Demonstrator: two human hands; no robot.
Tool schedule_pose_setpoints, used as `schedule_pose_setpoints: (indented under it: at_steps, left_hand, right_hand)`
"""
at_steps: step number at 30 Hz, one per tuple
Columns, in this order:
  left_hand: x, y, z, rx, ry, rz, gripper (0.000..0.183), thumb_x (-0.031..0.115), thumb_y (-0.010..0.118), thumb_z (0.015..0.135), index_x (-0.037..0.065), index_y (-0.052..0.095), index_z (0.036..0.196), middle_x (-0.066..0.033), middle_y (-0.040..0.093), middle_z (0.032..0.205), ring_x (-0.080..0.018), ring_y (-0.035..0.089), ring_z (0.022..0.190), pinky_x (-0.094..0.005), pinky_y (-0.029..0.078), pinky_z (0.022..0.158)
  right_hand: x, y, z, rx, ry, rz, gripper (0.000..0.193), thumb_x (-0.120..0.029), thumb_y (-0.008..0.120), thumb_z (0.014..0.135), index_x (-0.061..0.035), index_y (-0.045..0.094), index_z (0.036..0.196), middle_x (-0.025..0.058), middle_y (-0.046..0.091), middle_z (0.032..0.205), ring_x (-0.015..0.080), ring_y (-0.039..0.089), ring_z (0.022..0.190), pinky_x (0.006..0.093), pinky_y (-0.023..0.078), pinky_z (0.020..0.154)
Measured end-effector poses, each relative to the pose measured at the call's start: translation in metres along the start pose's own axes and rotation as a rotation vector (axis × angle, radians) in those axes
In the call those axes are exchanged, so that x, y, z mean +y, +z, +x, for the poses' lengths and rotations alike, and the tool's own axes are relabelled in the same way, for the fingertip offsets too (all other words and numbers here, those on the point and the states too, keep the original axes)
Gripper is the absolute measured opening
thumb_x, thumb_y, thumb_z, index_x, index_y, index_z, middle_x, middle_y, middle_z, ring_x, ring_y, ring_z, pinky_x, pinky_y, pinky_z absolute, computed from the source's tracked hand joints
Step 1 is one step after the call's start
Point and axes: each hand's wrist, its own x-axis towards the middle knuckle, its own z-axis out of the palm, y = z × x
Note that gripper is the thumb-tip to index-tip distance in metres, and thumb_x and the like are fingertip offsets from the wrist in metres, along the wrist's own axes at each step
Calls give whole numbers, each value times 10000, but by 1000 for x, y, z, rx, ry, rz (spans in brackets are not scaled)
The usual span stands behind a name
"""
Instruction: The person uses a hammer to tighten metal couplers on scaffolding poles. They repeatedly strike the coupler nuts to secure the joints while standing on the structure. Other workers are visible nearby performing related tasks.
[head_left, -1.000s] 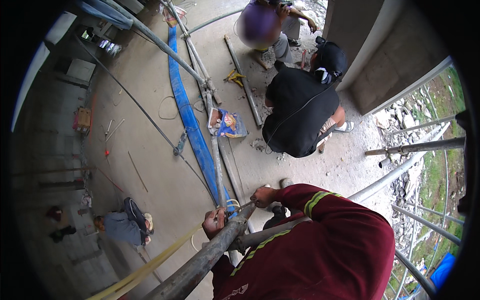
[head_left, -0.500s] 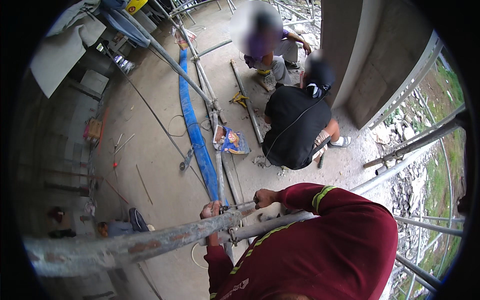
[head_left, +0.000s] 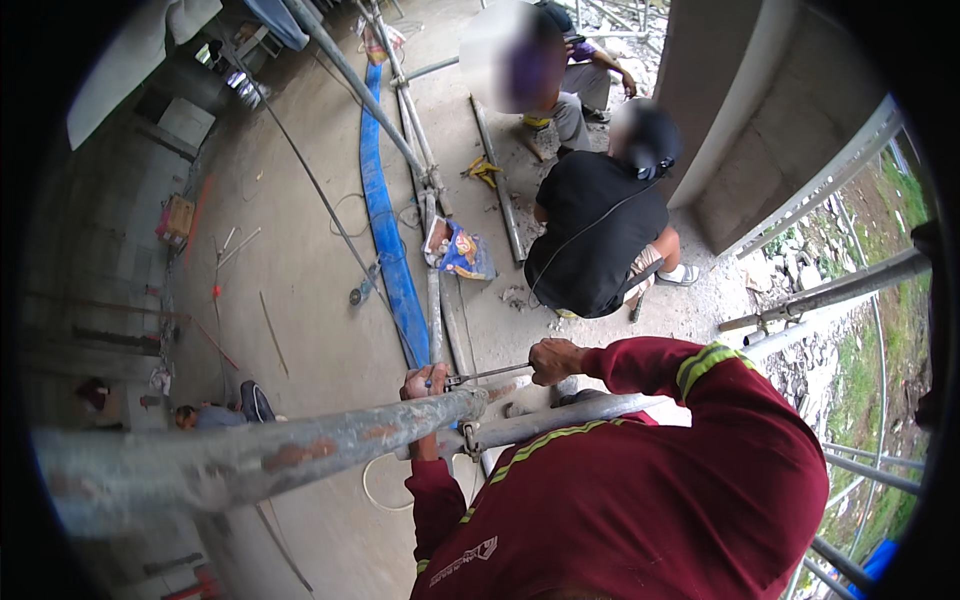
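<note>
My right hand (head_left: 557, 361) is closed around the end of a metal wrench (head_left: 500, 372), its thin handle running left toward my other hand. Close to the wrench's head, my left hand (head_left: 422, 384) has its fingers curled, with a small blue part showing beside them; what they grip is partly hidden. Just below both hands, a thick, weathered scaffold pipe (head_left: 330, 440) crosses from the left. A second grey pipe (head_left: 560, 418) lies alongside its end, and a metal clamp (head_left: 468, 438) sits where they meet.
A person in black (head_left: 600, 230) crouches ahead, and another in purple (head_left: 540, 70) sits beyond. On the floor lie a blue strip (head_left: 385, 220), a blue bag (head_left: 462, 250), yellow-handled pliers (head_left: 482, 171) and a loose pipe (head_left: 497, 180). A concrete column (head_left: 745, 120) stands right.
My right hand has moved up and to the right, farther from my left, and more of the wrench handle shows. The whole view has shifted slightly.
</note>
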Motion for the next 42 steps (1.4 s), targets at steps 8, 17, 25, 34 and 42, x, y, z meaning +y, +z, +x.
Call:
schedule_pose_setpoints:
  at_steps: [8,17,25,34,42]
  left_hand:
    - [67,-18,-14,24,-54,-173,177,215,705,892,48,738,939,-140,668,819,-215,669,745,-346,525,707]
    - [52,-18,-9,-27,-10,-396,240,129,553,1002,-35,710,927,-103,682,855,-169,636,803,-308,498,752]
    - [48,-19,-7,-26,-111,-341,389,369,606,983,11,726,893,-83,682,758,-145,621,707,-317,494,678]
    - [-71,11,5,282,372,193,239,284,628,958,61,708,922,-82,668,882,-257,604,861,-387,507,811]
    - [33,2,-8,72,98,184,553,587,608,788,91,732,1001,-254,701,979,-447,675,945,-513,538,811]
  right_hand:
    - [18,39,21,22,18,103,230,-234,662,726,-22,700,807,226,691,775,407,693,774,486,557,734]
    - [40,120,147,-154,-381,284,242,-256,729,662,-51,649,762,183,673,736,388,683,779,486,548,736]
    - [49,126,127,-149,-292,397,215,-217,714,627,-36,628,705,174,654,687,338,645,645,439,497,621]
    - [34,104,107,-5,-365,-146,196,-141,572,686,47,625,664,289,636,732,435,681,792,505,545,736]
    - [20,40,8,119,41,-149,241,-146,595,702,82,657,751,326,635,807,447,680,829,508,540,761]
